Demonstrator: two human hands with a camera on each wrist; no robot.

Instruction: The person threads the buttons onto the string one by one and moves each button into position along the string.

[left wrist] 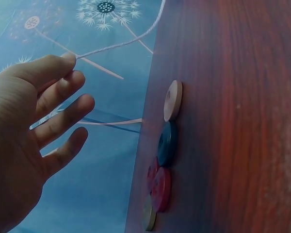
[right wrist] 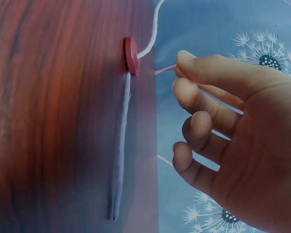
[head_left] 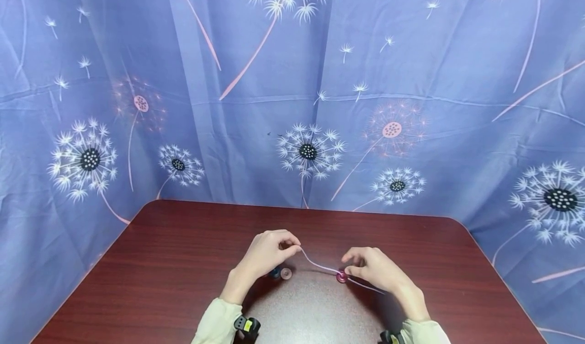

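A pale string (head_left: 315, 263) runs from my left hand (head_left: 269, 252) down to the table. Thumb and forefinger of that hand pinch its end, while the other fingers spread loosely in the left wrist view. The string passes through a red button (right wrist: 132, 56), and its other end lies along the tabletop. My right hand (head_left: 377, 268) is just above and right of this button, fingers loosely bent, with nothing between them. Under the left hand lie several more buttons: a light wooden one (left wrist: 173, 101), a dark blue one (left wrist: 168, 143), red ones (left wrist: 161, 189) and an olive one (left wrist: 149, 213).
A dark reddish wooden table (head_left: 183, 252) with rounded far corners carries everything. Blue cloth (head_left: 256, 146) printed with dandelions hangs behind it and along both sides. Each wrist bears a black strap-on device (head_left: 247, 326).
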